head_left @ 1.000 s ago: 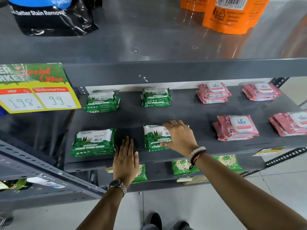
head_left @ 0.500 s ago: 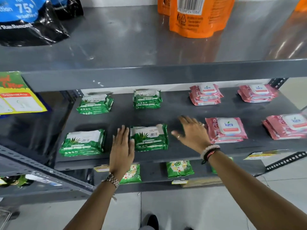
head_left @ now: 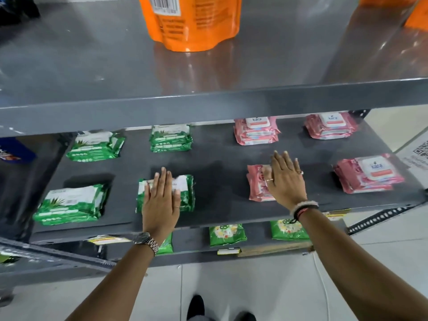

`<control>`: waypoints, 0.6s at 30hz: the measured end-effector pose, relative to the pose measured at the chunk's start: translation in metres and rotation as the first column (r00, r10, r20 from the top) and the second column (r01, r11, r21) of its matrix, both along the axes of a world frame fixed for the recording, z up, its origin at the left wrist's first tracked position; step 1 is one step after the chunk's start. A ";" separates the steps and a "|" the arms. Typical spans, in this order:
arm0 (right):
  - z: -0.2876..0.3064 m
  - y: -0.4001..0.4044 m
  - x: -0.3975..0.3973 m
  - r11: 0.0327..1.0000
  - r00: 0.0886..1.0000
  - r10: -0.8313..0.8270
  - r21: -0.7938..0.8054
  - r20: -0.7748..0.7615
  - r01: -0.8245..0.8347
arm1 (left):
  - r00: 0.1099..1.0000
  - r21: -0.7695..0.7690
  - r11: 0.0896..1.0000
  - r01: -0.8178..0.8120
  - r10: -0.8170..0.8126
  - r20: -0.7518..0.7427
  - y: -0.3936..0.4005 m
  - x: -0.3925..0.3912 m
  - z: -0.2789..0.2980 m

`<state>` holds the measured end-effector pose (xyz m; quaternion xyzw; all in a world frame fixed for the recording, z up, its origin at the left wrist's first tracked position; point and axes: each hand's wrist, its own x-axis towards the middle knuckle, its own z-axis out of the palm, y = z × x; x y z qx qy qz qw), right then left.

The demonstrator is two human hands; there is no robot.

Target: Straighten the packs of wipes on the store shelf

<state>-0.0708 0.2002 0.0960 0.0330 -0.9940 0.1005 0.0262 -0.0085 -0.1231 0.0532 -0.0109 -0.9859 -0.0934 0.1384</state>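
Note:
Green and pink packs of wipes lie in two rows on the grey middle shelf (head_left: 220,188). My left hand (head_left: 161,202) lies flat, fingers together, on the front green pack (head_left: 187,193). My right hand (head_left: 286,181) rests flat on the front pink pack (head_left: 256,188), covering its right half. Another green pack (head_left: 71,205) sits front left, and a pink stack (head_left: 368,173) sits front right. At the back are two green stacks (head_left: 95,147) (head_left: 170,141) and two pink stacks (head_left: 256,130) (head_left: 331,126).
The upper shelf (head_left: 208,105) overhangs the back row and carries an orange pouch (head_left: 192,22). A lower shelf holds green flower-print packs (head_left: 227,234). A slotted metal upright (head_left: 379,218) juts out at the right. My shoes (head_left: 195,306) stand on the white tiled floor.
My left hand moved from beside the front green pack onto its top. My right hand moved right and now rests on the front pink pack. The view shifted to the right.

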 end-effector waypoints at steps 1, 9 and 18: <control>-0.002 0.000 -0.001 1.000 1.000 0.004 -0.006 -0.010 -0.004 | 1.000 -0.002 1.000 -0.004 0.004 -0.004 0.000 0.000 -0.001; -0.002 -0.002 -0.003 0.998 0.999 0.012 -0.055 -0.031 -0.014 | 1.000 0.012 1.000 -0.022 0.022 0.002 0.001 0.000 -0.003; 0.007 0.002 -0.003 0.999 0.999 0.036 -0.040 0.029 -0.035 | 0.999 0.038 0.999 -0.014 0.013 0.039 0.004 0.000 0.009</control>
